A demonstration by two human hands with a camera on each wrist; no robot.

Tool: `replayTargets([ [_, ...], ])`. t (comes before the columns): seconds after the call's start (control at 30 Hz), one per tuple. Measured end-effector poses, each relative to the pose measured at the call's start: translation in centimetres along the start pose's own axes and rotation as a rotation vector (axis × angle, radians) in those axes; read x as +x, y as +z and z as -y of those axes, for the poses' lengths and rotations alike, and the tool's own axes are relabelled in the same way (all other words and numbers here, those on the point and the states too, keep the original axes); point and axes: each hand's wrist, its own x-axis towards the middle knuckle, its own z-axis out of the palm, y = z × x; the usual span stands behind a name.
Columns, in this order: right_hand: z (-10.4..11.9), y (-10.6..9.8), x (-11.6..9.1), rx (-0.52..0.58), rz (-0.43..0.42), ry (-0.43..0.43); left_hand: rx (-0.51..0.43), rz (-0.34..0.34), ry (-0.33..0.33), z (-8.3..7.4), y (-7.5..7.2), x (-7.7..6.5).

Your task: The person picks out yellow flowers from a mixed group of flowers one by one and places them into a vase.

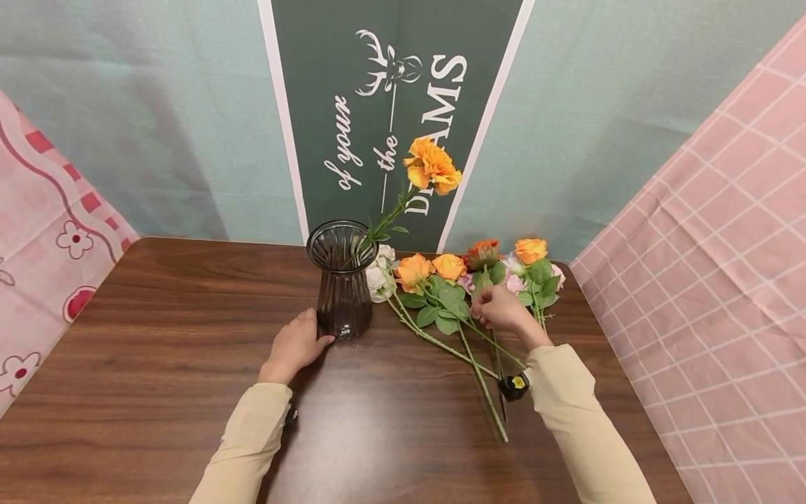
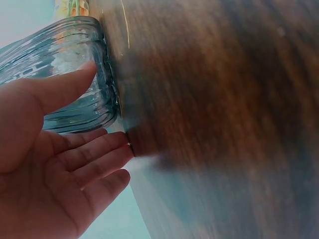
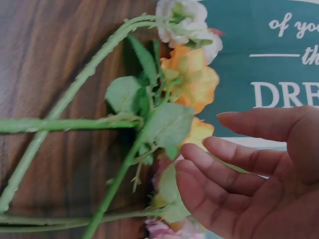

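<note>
A dark glass vase [image 1: 344,297] stands upright near the back of the table, and one orange carnation-like flower [image 1: 433,166] leans out of it to the right. At the vase's base rests my left hand [image 1: 296,344]; in the left wrist view the thumb and fingers [image 2: 102,162] are spread loosely beside the glass. My right hand [image 1: 502,309] is over the flowers lying to the right. Its fingers [image 3: 234,177] are bent slightly, thumb apart, with no stem between them. Orange roses [image 1: 414,271], a white flower [image 1: 379,276] and a dark orange flower [image 1: 482,253] lie there.
Green stems [image 1: 485,392] cross each other toward the front of the table [image 1: 157,350]. More flowers [image 1: 531,250] lie at the back right. A printed cloth [image 1: 403,105] hangs behind, and pink cloths [image 1: 711,266] flank both sides.
</note>
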Motion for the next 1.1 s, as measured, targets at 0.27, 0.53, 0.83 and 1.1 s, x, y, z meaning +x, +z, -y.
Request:
replayTargets([
  [0.27,-1.2,0.4,-0.3,-0.045,0.020,0.005,0.002,-0.009,0.002,0.0,0.0,-0.1],
  [0.53,-2.3,1.2,0.1,-0.009,-0.010,0.042,0.006,-0.007,0.003,-0.1,-0.1,-0.2],
  [0.83,-2.9,1.9,0.2,-0.019,-0.024,0.054,0.003,-0.003,0.003,-0.1,-0.1,-0.2],
  [1.1,-3.2,2.4,0.4,-0.204,-0.067,-0.004,0.003,-0.001,0.001,-0.1,-0.1,-0.2],
])
